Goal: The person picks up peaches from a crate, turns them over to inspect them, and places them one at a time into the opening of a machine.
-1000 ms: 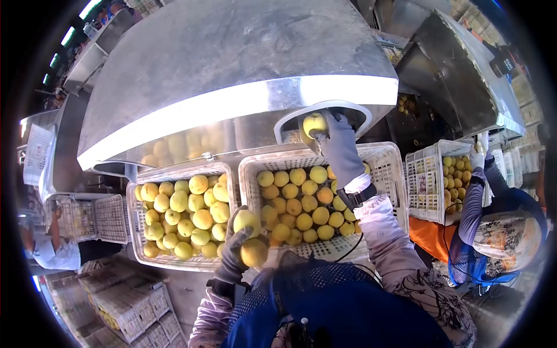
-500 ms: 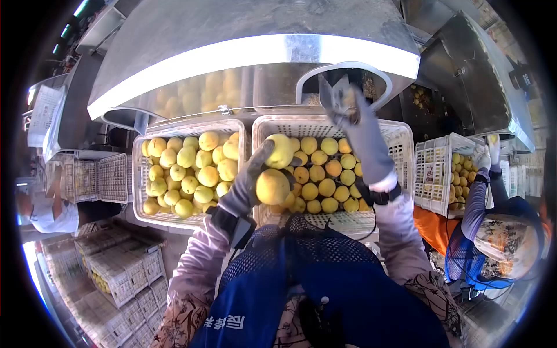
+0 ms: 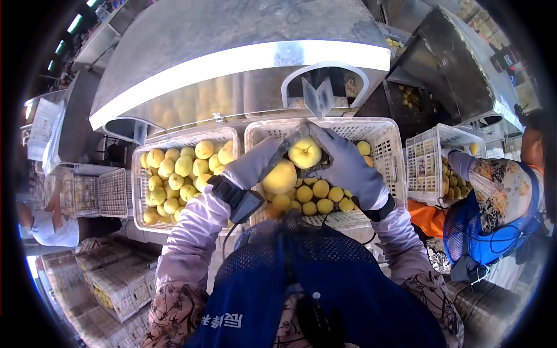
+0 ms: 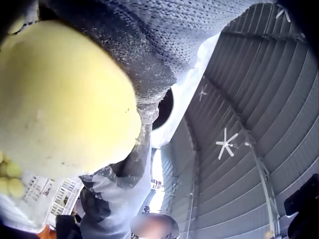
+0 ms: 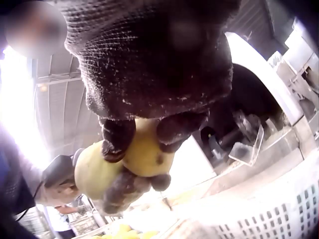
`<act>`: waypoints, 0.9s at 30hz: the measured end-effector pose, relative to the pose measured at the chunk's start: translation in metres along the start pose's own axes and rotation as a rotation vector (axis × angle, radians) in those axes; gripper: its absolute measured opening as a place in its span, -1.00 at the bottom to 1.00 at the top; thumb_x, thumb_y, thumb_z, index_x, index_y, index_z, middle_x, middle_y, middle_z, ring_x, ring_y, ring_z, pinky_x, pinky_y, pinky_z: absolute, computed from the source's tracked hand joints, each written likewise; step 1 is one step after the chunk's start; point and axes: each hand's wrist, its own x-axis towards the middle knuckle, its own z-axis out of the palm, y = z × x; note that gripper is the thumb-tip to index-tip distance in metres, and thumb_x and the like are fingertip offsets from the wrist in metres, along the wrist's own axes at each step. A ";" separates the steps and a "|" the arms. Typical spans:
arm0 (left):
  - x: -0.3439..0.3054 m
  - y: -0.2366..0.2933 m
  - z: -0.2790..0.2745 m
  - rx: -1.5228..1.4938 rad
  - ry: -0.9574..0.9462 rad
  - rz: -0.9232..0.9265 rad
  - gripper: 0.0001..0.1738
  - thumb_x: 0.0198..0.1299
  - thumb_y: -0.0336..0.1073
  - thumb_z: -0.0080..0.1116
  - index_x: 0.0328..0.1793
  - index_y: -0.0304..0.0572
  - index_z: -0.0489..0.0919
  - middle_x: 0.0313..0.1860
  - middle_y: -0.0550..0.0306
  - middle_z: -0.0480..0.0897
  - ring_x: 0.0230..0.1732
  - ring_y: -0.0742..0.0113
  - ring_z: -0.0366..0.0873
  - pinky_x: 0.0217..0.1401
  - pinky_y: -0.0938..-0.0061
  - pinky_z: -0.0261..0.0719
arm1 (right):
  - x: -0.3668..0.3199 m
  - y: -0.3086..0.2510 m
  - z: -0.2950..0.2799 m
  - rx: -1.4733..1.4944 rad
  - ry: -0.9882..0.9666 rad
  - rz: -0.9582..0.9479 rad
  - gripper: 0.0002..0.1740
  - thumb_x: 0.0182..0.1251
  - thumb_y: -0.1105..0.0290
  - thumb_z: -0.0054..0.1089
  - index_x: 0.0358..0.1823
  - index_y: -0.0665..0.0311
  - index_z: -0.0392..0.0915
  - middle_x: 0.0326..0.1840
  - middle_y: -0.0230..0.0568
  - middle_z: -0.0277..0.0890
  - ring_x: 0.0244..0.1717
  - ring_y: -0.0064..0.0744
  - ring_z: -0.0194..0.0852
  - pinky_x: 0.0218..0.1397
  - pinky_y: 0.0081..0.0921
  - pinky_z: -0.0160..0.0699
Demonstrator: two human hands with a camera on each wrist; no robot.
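My gloved left hand (image 3: pixel 255 162) holds a large yellow peach (image 3: pixel 280 177) over the middle crate, and this peach (image 4: pixel 65 99) fills much of the left wrist view. A second yellow peach (image 3: pixel 305 152) sits between both hands. Around that second peach (image 5: pixel 149 157), the fingers of my gloved right hand (image 3: pixel 353 171) are curled in the right wrist view, with dark glove fingers of the left hand just below it. Under the hands stands a white crate (image 3: pixel 395 174) of yellow peaches (image 3: pixel 322 188).
Left of it is another white crate (image 3: pixel 138 194) full of peaches. Beyond the crates stands a metal machine (image 3: pixel 249 35) with an arched opening and a V-shaped metal piece (image 3: pixel 318 98). At right, another person (image 3: pixel 493 197) works beside a crate (image 3: pixel 422 168).
My right hand has come back from the machine's opening, where it released a peach, and now meets the left hand over the crate. The left hand has risen toward it with its two peaches.
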 end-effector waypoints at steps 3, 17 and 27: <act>0.004 -0.002 -0.007 -0.208 -0.052 0.109 -0.49 0.63 -0.15 0.03 0.55 -0.26 0.41 0.01 0.13 0.67 -0.13 0.43 0.64 0.10 0.62 0.59 | 0.009 0.023 0.009 0.084 0.168 0.013 -0.09 0.11 0.36 0.64 0.52 0.29 0.39 0.43 0.05 0.52 0.41 -0.12 0.53 0.44 -0.31 0.54; -0.065 -0.123 0.021 -0.801 0.040 -0.124 -0.03 0.27 -0.39 0.48 0.71 -0.10 0.14 0.16 -0.30 0.69 0.09 0.03 0.77 0.13 0.16 0.86 | 0.130 0.110 0.025 -0.249 0.576 0.355 -0.35 0.28 0.14 0.53 0.22 0.46 0.55 0.14 0.33 0.56 0.15 0.22 0.62 0.23 -0.06 0.61; -0.028 -0.038 0.022 -0.674 0.224 0.110 -0.36 0.45 -0.24 0.23 0.57 -0.25 0.32 0.30 -0.02 0.64 0.27 0.20 0.67 0.36 0.25 0.71 | 0.045 0.031 0.008 0.170 0.173 0.459 -0.10 0.27 0.35 0.56 0.59 0.29 0.27 0.13 0.08 0.67 0.00 -0.23 0.68 0.14 -0.27 0.65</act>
